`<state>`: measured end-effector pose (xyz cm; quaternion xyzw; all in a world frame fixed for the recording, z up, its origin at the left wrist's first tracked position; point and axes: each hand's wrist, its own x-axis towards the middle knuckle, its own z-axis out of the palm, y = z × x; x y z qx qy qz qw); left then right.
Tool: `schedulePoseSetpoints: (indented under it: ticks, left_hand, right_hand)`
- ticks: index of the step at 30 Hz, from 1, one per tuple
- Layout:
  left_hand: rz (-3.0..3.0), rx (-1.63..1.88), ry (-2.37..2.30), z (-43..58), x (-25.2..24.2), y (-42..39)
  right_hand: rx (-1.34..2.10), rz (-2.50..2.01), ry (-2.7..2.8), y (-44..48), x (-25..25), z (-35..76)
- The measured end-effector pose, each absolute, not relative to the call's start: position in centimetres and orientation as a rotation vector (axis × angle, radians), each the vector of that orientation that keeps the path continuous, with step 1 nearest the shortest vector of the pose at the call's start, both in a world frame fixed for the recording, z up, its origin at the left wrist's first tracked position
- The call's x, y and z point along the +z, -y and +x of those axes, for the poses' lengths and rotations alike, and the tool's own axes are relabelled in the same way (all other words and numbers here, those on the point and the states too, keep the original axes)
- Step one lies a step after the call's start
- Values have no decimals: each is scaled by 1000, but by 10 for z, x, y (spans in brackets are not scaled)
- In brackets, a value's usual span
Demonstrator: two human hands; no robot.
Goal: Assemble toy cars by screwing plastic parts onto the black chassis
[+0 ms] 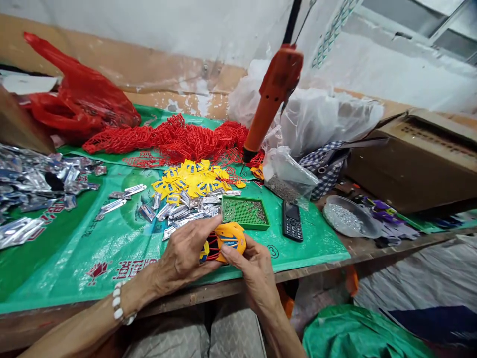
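Near the table's front edge, both hands hold a yellow-orange toy car with blue markings. Red plastic strips and a yellow piece show at its open left end. My left hand is wrapped round that end, its fingertips partly hidden. On the other side, my right hand grips the rounded end with the thumb pressed on top. Just beyond the hands lies a green tray of small screws. Silver-wrapped strips and a heap of yellow printed pieces are spread behind and left of it.
An orange electric screwdriver hangs above the table. Red lattice parts and a red plastic bag lie at the back. A keypad phone, a bowl of small metal parts and a cardboard box are on the right.
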<state>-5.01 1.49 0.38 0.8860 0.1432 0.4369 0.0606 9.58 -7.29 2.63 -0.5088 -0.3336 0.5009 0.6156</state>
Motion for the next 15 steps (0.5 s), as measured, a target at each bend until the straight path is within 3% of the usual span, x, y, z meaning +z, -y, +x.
schedulePoseSetpoints:
  ticks: [15]
  left_hand:
    - [2574,1129,-543,-72,17,-21]
  right_hand:
    - [1302,-1087,402,64,24,112]
